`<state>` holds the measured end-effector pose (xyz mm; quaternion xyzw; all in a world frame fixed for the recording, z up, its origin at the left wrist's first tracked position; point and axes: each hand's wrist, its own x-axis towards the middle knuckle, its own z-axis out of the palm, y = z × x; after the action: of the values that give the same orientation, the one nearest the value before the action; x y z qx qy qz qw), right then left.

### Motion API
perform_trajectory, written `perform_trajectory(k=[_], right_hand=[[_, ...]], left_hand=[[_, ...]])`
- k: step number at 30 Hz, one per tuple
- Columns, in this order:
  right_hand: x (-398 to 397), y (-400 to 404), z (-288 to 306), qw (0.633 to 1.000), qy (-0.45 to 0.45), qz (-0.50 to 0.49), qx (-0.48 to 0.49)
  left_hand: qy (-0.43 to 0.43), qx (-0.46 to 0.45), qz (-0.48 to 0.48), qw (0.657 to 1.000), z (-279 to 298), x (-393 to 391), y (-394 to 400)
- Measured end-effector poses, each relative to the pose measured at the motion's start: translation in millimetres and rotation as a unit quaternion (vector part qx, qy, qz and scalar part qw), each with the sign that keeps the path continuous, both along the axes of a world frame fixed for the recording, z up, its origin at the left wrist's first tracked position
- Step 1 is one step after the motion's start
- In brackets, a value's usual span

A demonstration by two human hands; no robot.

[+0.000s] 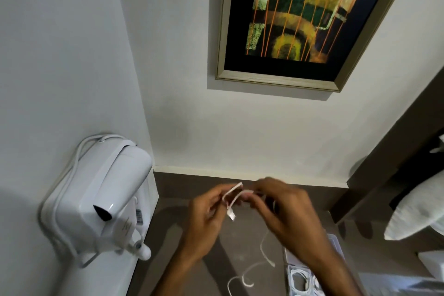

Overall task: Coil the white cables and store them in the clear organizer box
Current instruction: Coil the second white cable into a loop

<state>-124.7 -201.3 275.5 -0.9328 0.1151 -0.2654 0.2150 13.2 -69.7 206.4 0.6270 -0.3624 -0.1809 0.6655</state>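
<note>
Both hands are raised over a brown tabletop. My left hand and my right hand each pinch a thin white cable, which loops between the fingertips. A white connector end hangs just below my left fingers. The rest of the cable trails down in loose curls on the table below my right hand. The clear organizer box stands at the lower right, partly hidden by my right forearm. A coiled white cable lies in one of its compartments.
A white wall-mounted hair dryer with its cord hangs on the left wall beside the table. A framed painting hangs on the back wall. A dark headboard edge and a white pillow are at the right.
</note>
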Motion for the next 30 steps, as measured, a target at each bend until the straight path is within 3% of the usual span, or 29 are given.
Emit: perform_trajectory(k=[5,9,11,15,19,23,27,30], right_hand=[[19,-36,3,0.99,-0.071,-0.017,0.119],[25,-30,-35,0.968,-0.061,-0.015,0.244],[21,-14,-57,0.967,-0.034,-0.007,0.253],[7,24,-77,0.971,0.071,0.008,0.229],[-10,42,-64,0.973,0.189,0.002,0.135],[-17,30,-22,0.989,0.148,-0.015,0.026],[-12,-3,9,0.995,0.1,-0.008,0.006],[-4,-34,15,0.995,0.08,0.02,0.058]], left_hand=[[0.148,-0.043,-0.171,0.973,15,-9,11],[0.154,-0.083,-0.19,0.966,26,-14,13],[0.126,-0.076,-0.178,0.973,28,-13,13],[0.107,-0.047,-0.146,0.982,28,-9,13],[0.005,0.043,-0.1,0.994,19,-7,12],[-0.012,0.121,-0.121,0.985,16,-22,8],[-0.041,0.176,-0.148,0.972,24,-33,5],[0.054,0.142,-0.252,0.956,35,-19,-3]])
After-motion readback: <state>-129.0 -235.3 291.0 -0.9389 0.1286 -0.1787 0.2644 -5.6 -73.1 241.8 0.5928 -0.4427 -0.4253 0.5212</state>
